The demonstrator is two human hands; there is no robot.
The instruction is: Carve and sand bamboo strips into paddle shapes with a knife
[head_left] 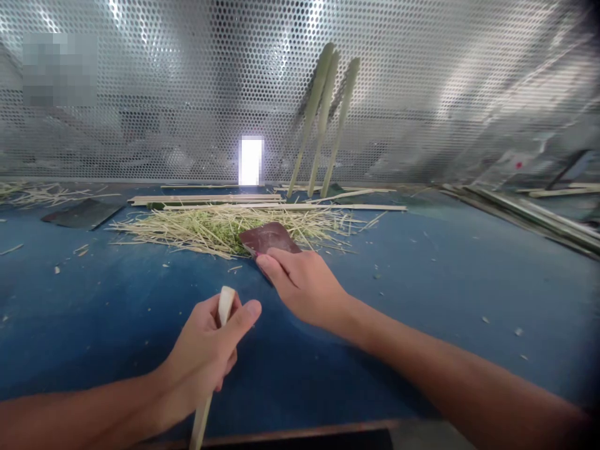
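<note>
A perforated metal screen [422, 112] stood behind the blue tabletop [445, 281] I worked at. A heap of pale shavings [201, 231] lay near its back, and three slender wooden pieces [323, 119] leaned against the screen. My left hand [209, 337] had its fingers curled around a pale wooden stick [227, 303], upper end showing beside my raised thumb, lower end below my wrist. My right hand [304, 281] pinched a maroon sheet [267, 236] between thumb and fingers, at the heap's near edge.
</note>
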